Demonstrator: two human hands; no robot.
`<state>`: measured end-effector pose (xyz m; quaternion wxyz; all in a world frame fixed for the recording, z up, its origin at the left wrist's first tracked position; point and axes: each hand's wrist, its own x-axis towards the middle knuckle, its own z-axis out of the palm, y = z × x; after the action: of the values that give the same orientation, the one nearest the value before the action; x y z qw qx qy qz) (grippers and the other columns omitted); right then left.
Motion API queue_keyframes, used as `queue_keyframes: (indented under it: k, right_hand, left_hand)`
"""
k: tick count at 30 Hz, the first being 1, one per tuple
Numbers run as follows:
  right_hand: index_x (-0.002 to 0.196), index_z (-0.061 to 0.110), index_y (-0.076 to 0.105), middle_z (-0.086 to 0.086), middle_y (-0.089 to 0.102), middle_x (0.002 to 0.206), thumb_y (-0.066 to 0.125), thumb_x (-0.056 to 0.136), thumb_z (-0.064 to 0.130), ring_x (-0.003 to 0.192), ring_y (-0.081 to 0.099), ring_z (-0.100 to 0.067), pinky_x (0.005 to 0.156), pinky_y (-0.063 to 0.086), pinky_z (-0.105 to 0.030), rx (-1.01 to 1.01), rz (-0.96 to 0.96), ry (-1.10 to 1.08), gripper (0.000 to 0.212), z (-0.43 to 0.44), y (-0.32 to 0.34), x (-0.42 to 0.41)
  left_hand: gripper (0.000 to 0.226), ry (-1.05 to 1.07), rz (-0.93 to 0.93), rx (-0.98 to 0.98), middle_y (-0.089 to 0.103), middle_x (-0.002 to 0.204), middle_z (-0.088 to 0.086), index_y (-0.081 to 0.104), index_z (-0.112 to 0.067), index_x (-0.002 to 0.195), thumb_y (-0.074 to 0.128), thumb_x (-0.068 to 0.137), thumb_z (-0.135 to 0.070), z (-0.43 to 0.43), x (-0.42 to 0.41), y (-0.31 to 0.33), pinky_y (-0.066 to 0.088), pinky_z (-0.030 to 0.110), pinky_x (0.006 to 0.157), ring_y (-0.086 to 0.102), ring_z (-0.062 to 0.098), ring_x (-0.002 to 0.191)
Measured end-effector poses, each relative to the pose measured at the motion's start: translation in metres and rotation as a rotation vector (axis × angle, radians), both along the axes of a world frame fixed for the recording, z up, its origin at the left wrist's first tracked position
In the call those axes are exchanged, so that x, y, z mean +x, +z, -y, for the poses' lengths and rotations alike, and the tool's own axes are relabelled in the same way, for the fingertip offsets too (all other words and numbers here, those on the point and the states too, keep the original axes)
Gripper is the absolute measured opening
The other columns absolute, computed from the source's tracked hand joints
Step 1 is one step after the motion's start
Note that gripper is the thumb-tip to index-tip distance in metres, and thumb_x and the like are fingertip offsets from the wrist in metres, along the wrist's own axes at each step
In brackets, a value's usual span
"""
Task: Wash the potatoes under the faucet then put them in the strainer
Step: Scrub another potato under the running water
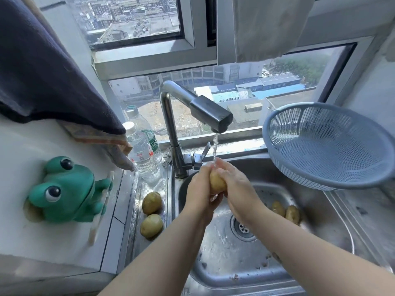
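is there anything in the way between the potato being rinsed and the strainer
Nothing visible does. The left hand and right hand hold the potato under the faucet stream. The blue strainer sits to the right at the edge of the sink, empty, with only open space between them.

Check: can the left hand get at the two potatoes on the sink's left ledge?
Likely yes, once it lets go. The left hand grips a potato under the faucet with the right hand; the ledge potatoes lie just beside it, nothing between.
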<state>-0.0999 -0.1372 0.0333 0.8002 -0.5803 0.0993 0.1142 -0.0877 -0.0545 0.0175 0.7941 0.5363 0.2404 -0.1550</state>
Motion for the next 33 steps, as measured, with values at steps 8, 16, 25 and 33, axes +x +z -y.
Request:
queue_keyframes:
  k: [8,16,25,33]
  right_hand:
    - [0.134,0.027,0.050,0.009,0.055,0.127,0.074,0.077,0.026,0.112,0.051,-0.004,0.099,0.040,-0.018,-0.831,0.505,0.355,0.062,0.019,0.005,0.005]
    - [0.125,0.018,0.056,-0.001,0.067,0.105,0.070,0.082,0.032,0.090,0.066,-0.015,0.080,0.053,-0.022,-0.660,0.201,0.328,0.047,0.034,0.004,0.018]
    - [0.089,0.002,0.068,-0.015,0.060,0.081,0.047,0.090,0.048,0.068,0.054,-0.023,0.068,0.053,-0.032,0.450,-0.441,0.347,0.050,0.018,0.010,0.009]
    - [0.103,0.004,0.060,-0.014,0.063,0.086,0.055,0.083,0.045,0.070,0.058,-0.021,0.057,0.051,-0.027,0.523,-0.421,0.269,0.045,0.006,0.012,0.016]
  left_hand:
    - [0.020,0.103,-0.203,-0.288,0.060,0.071,0.013,0.059,-0.005,0.084,0.039,0.088,-0.009,-0.012,0.011,0.008,0.056,0.032,0.055,0.061,0.026,0.065]
    - [0.036,0.125,-0.126,-0.352,0.063,0.118,0.011,0.053,-0.023,0.119,0.023,0.100,-0.031,-0.019,0.001,0.018,0.042,0.042,0.080,0.054,0.031,0.109]
    - [0.019,0.061,0.016,-0.124,0.068,0.059,-0.006,0.057,-0.036,0.112,0.043,0.101,-0.029,-0.012,-0.008,0.024,0.029,0.013,0.032,0.034,0.004,0.033]
    - [0.037,0.012,-0.077,-0.086,0.057,0.098,0.004,0.066,-0.021,0.101,0.033,0.100,-0.039,-0.025,-0.020,0.022,0.045,0.055,0.088,0.054,0.017,0.093]
